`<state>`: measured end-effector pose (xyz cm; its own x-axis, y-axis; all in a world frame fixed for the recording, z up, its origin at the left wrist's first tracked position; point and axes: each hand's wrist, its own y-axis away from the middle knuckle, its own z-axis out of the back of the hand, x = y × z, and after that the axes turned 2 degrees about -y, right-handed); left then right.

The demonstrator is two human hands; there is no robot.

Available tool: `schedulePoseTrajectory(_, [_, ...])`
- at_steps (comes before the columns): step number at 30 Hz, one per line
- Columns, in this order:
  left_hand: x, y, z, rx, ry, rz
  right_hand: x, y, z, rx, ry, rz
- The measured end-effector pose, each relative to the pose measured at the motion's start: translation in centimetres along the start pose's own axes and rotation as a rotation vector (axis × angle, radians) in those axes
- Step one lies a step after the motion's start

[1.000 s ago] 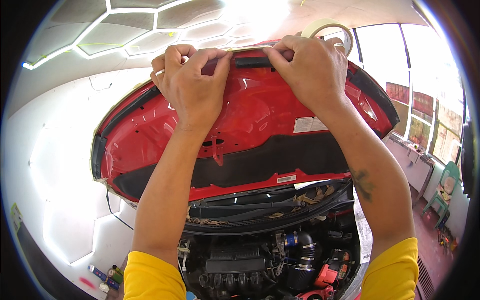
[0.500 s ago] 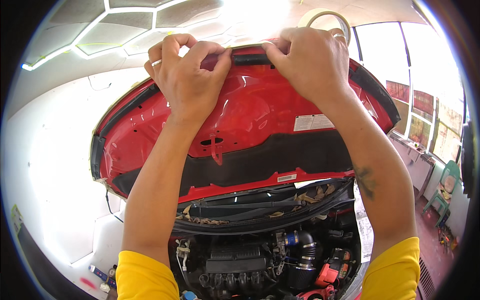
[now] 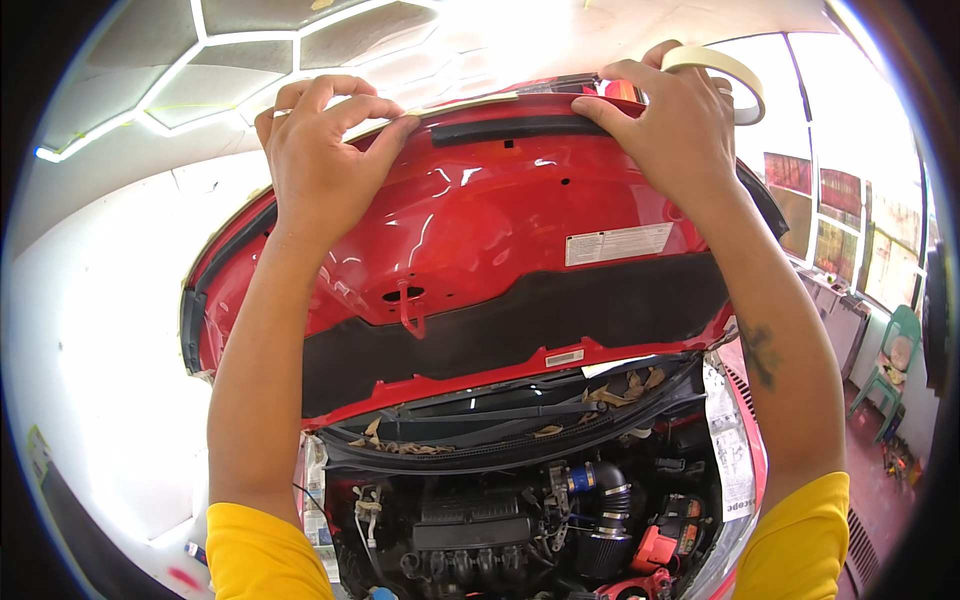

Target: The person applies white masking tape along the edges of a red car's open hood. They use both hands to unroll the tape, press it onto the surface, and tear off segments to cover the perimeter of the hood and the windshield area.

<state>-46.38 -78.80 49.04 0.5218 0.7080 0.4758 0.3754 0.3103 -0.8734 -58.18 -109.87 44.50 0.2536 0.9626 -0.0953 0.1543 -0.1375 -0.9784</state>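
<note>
A raised red car hood (image 3: 480, 230) fills the middle of the view, its underside toward me. My left hand (image 3: 325, 160) presses a strip of cream masking tape (image 3: 460, 103) onto the hood's upper front edge, fingers spread over the rim. My right hand (image 3: 670, 120) rests on the same edge further right, next to a black rubber seal (image 3: 505, 128), and a roll of masking tape (image 3: 725, 70) hangs around its fingers. Both forearms reach up from yellow sleeves.
Below the hood lies the open engine bay (image 3: 530, 520) with a black air intake hose (image 3: 605, 500) and a red part (image 3: 660, 545). A white wall stands at left. At right are windows and a green chair (image 3: 895, 355) on a red floor.
The hood's edge and both hands sit lower and nearer in view. My hands have moved further apart along the edge, and the tape strip between them now shows.
</note>
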Motion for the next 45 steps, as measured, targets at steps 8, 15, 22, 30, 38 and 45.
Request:
schedulePoseTrajectory(8, [-0.6, -2.0, -0.5, -0.017, 0.016, -0.113, 1.1, 9.3, 9.9, -0.040, -0.511, -0.313])
schedulePoseTrajectory(15, [-4.5, -5.0, -2.6, -0.150, -0.010, -0.336, 2.1, 27.6, 19.5, 0.355, -0.422, -0.635])
schedulePoseTrajectory(22, [-5.3, -5.2, -2.3, -0.036, -0.022, -0.325, 4.5, 38.0, 26.1, 0.684, -0.417, -0.930])
schedulePoseTrajectory(30, [-4.2, -5.1, 1.8, 0.252, -0.118, -0.234, 1.4, 38.0, 29.2, 0.666, -0.462, -1.042])
schedulePoseTrajectory(38, [-13.0, -6.7, 1.2, 0.103, 0.035, -0.299, 2.0, 39.7, 31.3, 0.787, -0.616, -1.058])
schedulePoseTrajectory(45, [-21.6, -8.5, -6.1, 0.140, 0.051, -0.352, 1.8, 42.0, 35.5, 1.160, -0.805, -0.993])
